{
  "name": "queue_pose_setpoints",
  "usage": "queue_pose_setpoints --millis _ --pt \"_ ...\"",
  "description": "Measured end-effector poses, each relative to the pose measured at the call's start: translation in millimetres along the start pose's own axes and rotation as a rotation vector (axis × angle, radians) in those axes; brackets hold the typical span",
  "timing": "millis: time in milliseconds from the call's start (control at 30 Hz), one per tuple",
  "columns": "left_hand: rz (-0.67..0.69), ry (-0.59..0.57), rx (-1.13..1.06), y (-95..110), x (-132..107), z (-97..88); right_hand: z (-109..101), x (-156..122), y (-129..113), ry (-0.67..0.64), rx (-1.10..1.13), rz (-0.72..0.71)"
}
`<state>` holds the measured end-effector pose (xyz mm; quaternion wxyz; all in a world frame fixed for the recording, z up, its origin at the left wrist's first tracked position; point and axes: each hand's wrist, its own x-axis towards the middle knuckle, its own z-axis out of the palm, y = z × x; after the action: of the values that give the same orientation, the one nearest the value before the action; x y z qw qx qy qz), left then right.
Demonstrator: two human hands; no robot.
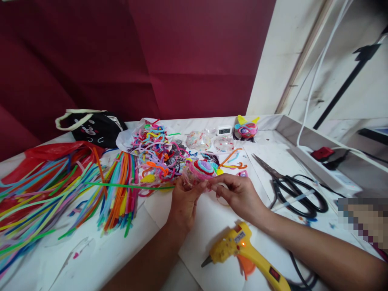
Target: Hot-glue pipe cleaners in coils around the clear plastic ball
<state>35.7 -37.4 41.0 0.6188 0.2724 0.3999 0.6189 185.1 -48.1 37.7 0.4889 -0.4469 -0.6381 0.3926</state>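
Observation:
My left hand (pixel 185 204) is closed around a ball wound with pipe cleaners (pixel 202 167), its coils pink, red, purple and light blue. At the ball's near right edge, the fingertips of my right hand (pixel 239 196) are pinched together. What lies between them is too small to make out. A green pipe cleaner (pixel 130 186) runs leftward from beside my left hand. Below the hands a yellow glue gun (pixel 230 244) lies with an orange light lit. Black-handled scissors (pixel 291 188) lie open to the right of my right hand.
Pipe cleaner bundles (pixel 121 190) cover the left side, beside a red plastic bag (pixel 57 155). Behind are clear domes (pixel 198 140), a small timer (pixel 224 131), a horned pipe-cleaner figure (pixel 247 128) and a black pouch (pixel 93 129). A power strip (pixel 327 169) stands right, with cables.

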Motion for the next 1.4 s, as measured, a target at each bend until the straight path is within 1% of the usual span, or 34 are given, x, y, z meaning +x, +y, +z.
queue_pose_setpoints --millis 467,700,867,1100,1400 --pt "0.003 0.008 0.044 -1.4 -0.9 -1.2 0.0 -0.7 2.7 0.004 -0.050 -0.026" --pt "-0.011 0.021 0.058 -4.9 1.5 -4.0 1.0 -1.8 0.3 0.025 -0.070 -0.044" --pt "-0.006 0.011 0.043 -3.6 0.5 -2.9 1.3 -2.5 -2.1 0.030 -0.080 -0.059" --pt "0.012 0.013 0.049 -1.0 -2.2 -1.1 2.7 -3.7 -3.6 0.026 -0.086 -0.058" --pt "0.067 0.054 0.059 -1.0 -0.9 -0.4 2.6 -3.5 -3.4 -0.003 -0.100 -0.082"
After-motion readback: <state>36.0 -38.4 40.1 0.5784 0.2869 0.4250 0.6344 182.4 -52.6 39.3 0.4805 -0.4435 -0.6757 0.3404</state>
